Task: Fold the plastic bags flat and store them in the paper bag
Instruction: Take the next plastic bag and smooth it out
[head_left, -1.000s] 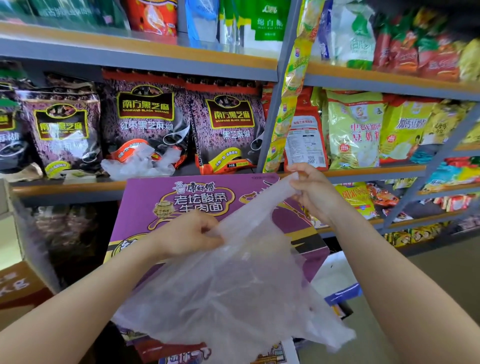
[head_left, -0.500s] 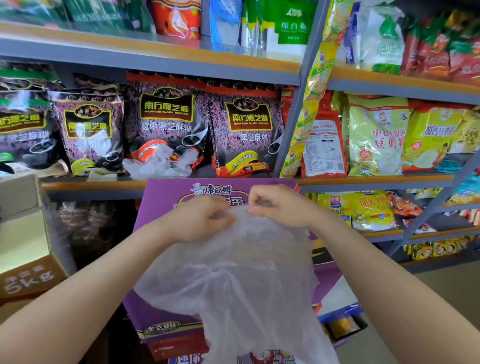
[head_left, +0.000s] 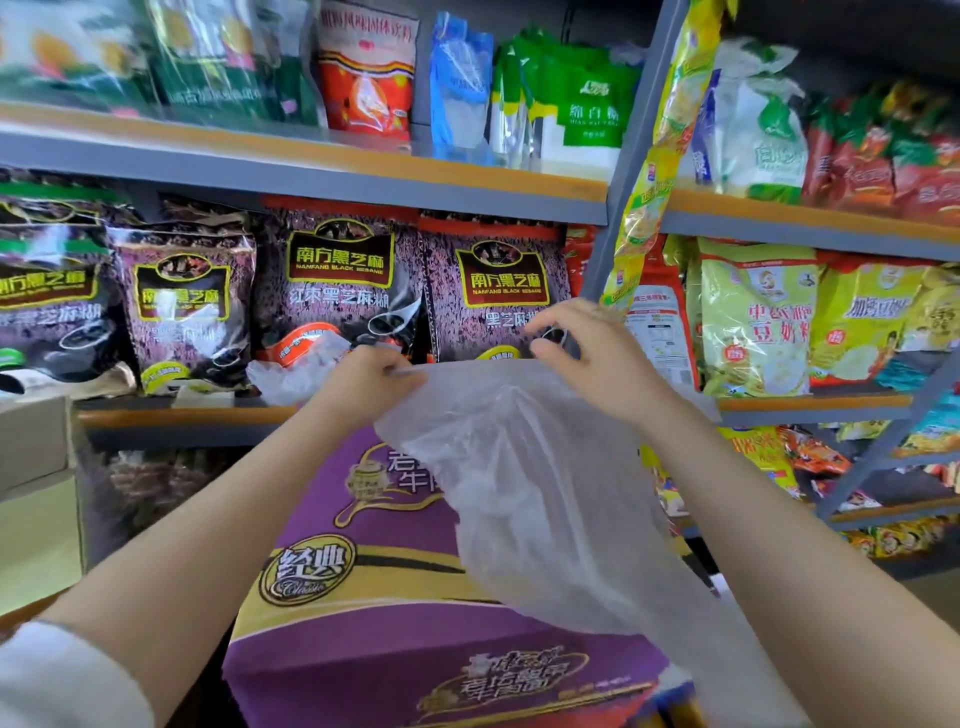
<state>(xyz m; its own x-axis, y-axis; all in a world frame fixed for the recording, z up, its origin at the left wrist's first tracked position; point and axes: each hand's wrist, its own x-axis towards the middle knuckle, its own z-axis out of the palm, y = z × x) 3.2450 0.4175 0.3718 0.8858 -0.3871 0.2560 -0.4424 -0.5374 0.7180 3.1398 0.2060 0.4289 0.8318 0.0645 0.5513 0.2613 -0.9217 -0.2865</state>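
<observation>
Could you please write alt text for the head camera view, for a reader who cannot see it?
Two bare hands, left hand and right hand, hold a clear plastic bag by its top edge above a purple carton, facing shop shelves of packaged food.

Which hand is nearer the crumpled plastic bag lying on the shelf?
Left. The left hand sits just right of the crumpled bag, nearly overlapping it in view. The right hand is farther right, pinching the other top corner of the held bag.
</observation>
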